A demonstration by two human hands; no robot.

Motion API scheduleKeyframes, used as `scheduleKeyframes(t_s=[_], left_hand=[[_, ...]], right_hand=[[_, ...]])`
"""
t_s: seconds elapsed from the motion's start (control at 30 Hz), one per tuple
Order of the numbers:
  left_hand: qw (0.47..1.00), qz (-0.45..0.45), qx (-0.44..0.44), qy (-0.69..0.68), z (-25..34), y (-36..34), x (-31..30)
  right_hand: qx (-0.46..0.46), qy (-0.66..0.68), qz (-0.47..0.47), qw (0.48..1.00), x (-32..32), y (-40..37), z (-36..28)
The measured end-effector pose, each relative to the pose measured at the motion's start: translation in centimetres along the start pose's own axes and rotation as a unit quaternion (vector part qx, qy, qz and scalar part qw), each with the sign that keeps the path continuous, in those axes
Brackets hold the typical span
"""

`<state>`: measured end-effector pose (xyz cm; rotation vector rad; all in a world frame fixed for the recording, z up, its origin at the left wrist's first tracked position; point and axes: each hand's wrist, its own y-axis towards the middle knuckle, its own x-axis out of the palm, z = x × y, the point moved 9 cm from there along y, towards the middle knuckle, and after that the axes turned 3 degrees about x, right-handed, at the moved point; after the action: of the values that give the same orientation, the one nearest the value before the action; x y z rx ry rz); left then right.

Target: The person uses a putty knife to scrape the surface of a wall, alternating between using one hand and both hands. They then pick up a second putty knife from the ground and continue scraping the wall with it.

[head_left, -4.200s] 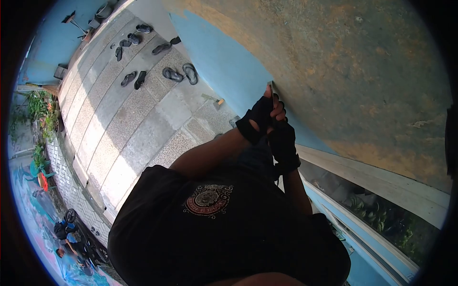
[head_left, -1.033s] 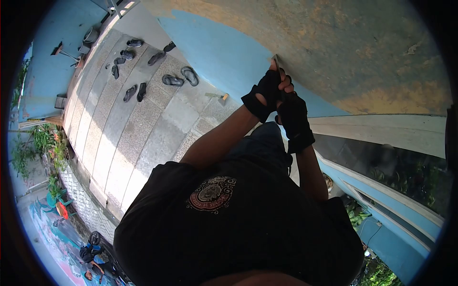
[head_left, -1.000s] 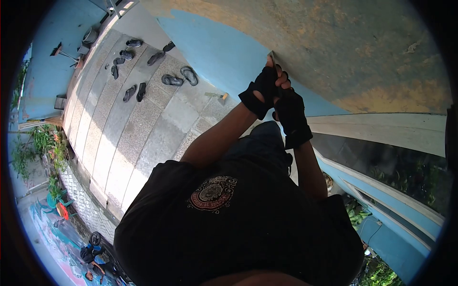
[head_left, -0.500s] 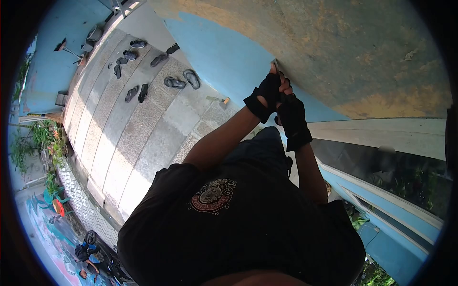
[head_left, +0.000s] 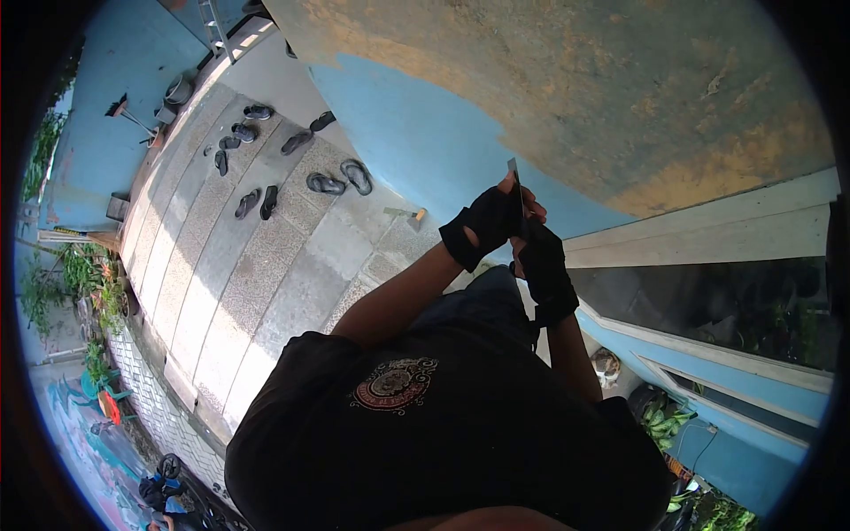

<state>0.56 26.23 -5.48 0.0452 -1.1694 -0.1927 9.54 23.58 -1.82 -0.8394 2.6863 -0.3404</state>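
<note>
My left hand, in a black fingerless glove, is closed around a thin flat metal tool, its tip sticking out past the fingers. Just beside and below it, my right hand, gloved the same way, is also closed on the tool; its fingertips show at the tool's right side. The handle is hidden by the hands. In front of them stands a wall with light blue paint low down and a bare, patchy grey-brown surface above. The tool's tip appears over the blue part, below the ragged paint edge.
Several sandals lie on the paved floor at left. A tool with a wooden handle lies near the wall's foot. A window with a white frame is at right. A ladder, plants and a motorcycle are farther off.
Both hands have come down and back with the tool, whose tip was up at the ragged paint edge before. The view has shifted slightly.
</note>
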Motion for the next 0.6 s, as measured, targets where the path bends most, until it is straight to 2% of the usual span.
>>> scheduleKeyframes(t_s=[0.07,0.13,0.2,0.27,0.33,0.53,0.6], left_hand=[[0.991,0.105,-0.028,0.075,-0.4,-1.2,0.3],[0.994,0.082,-0.032,0.063,-0.8,-1.7,0.7],[0.984,0.116,-0.002,0.134,-0.3,-2.6,0.9],[0.986,0.097,-0.023,0.135,-0.4,-3.6,0.1],[0.983,0.119,-0.024,0.141,0.4,-4.7,0.2],[0.944,0.220,0.074,0.234,3.4,-9.6,0.6],[0.951,0.223,0.083,0.195,3.3,-11.7,0.1]], right_hand=[[-0.002,-0.008,0.000,1.000,-0.3,-0.8,0.3],[0.011,0.042,0.008,0.999,-0.4,-1.4,1.1],[-0.019,0.035,0.008,0.999,-0.3,-1.8,1.0],[-0.040,0.123,0.021,0.991,-0.1,-2.2,-0.1],[0.015,0.178,0.001,0.984,0.1,-3.0,-0.3],[-0.039,0.149,-0.100,0.983,0.2,-2.4,-0.6],[-0.051,0.145,-0.119,0.981,0.2,-2.3,-0.8]])
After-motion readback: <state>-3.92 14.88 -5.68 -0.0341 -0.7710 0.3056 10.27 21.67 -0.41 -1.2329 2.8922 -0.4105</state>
